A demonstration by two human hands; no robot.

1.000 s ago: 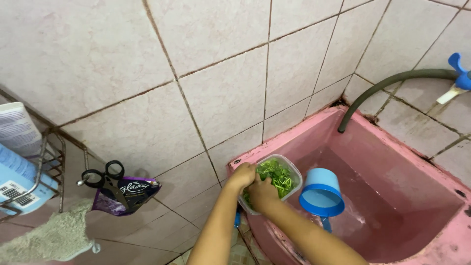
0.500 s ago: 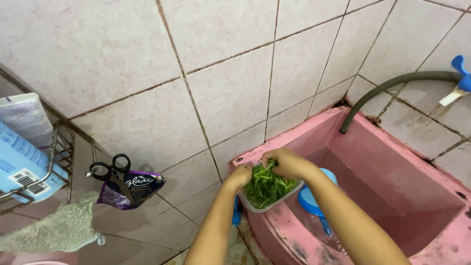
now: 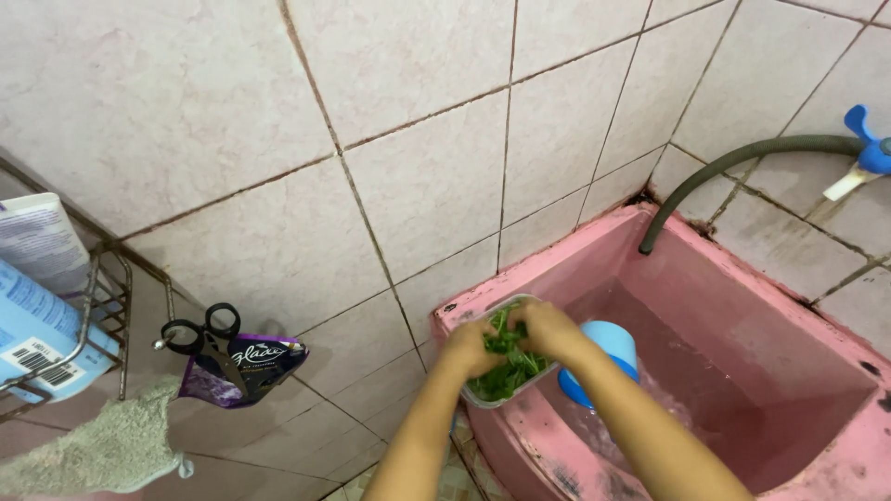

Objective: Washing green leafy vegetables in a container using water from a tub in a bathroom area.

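Note:
A clear plastic container (image 3: 483, 394) rests on the near-left corner of the pink water basin (image 3: 557, 255). It holds green leafy vegetables (image 3: 509, 369). My left hand (image 3: 471, 345) is on the container's left side, fingers in the greens. My right hand (image 3: 546, 327) reaches over the top and grips a bunch of the leaves. A blue water dipper (image 3: 608, 345) floats in the basin just right of my right forearm, partly hidden by it.
A grey hose (image 3: 733, 162) runs from a blue tap (image 3: 863, 139) into the basin's far corner. Black scissors (image 3: 206, 339) and a purple sachet (image 3: 249, 366) hang on the tiled wall. A wire rack (image 3: 102, 306) with bottles and a grey cloth (image 3: 88, 450) sits at left.
Both hands have come together over the container, pressing into the greens. The right hand moved from the container's near side to its top. The dipper is now more covered by my forearm.

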